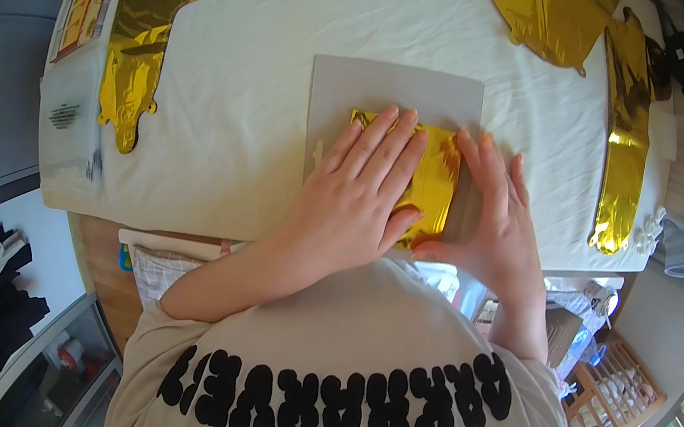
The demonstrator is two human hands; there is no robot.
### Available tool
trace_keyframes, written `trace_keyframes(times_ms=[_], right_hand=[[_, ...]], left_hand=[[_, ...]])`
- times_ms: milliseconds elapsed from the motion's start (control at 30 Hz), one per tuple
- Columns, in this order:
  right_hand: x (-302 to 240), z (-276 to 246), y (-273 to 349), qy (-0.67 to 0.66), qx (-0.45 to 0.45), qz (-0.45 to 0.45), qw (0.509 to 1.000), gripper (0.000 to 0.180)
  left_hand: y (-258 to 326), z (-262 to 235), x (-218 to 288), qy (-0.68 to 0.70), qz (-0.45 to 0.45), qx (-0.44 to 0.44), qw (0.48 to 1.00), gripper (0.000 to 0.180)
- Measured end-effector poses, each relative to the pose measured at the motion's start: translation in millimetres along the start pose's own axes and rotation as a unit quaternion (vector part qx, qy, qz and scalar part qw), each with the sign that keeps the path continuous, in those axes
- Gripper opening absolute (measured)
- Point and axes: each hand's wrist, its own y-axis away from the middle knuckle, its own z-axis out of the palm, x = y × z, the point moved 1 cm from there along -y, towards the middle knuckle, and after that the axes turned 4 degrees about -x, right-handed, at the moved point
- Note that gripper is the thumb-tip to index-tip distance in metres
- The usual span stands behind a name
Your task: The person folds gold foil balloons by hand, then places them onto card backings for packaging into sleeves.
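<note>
The step in hand looks to be flattening and squaring a gold foil piece [437, 175], which lies as a small crinkled rectangle on the lower middle of a grey board [399, 87] set on a white cloth [251, 108], close to the edge nearest the person. The left hand [362, 183] is open, palm down, its 4 fingers extended and pointing up and slightly right, covering the left part of the foil, with the fingertips near its upper edge and the thumb angled out over its lower part. The right hand [498, 211] is also open but more arched: its fingers reach to the upper right corner while the thumb stretches toward the lower right corner, so the 2 ends seem to bracket the right edge. Neither hand is closed around anything; whether the right thumb or fingertips pinch the foil, I cannot tell. Both forearms come in from the lower edge, the left slanting up to the right and the right leaning up to the left, elbows bent. The next move seems to call for steady, even pressure from the left palm while the right fingers true the edge, since slick foil could slide or spring open if both hands lifted together
</note>
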Motion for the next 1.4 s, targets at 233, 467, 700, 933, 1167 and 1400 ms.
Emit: trace_keyframes(times_ms=[233, 467, 700, 933, 1167, 1400], right_hand=[[6, -2, -3, 0.029, 0.008, 0.013, 0.999, 0.142], [3, -2, -1, 0.071, -0.008, 0.037, 0.997, 0.144], [3, -8, -6, -0.065, 0.017, 0.031, 0.997, 0.091], [-53, 43, -40, -0.079, 0.126, -0.046, 0.988, 0.062], [-47, 57, -42, -0.017, 0.171, -0.050, 0.984, 0.083], [-48, 57, -41, 0.002, 0.134, -0.022, 0.991, 0.089]], left_hand=[[-5, -4, -3, 0.032, 0.011, 0.032, 0.999, 0.070], [-4, -5, 0, -0.019, 0.027, 0.000, 0.999, 0.061], [1, 6, -3, -0.056, 0.032, 0.046, 0.997, 0.059], [-3, 6, -6, -0.050, 0.017, 0.042, 0.998, 0.061], [1, 1, -10, -0.035, 0.032, 0.031, 0.998, 0.063], [-7, -21, -38, 0.170, 0.062, -0.086, 0.980, 0.076]])
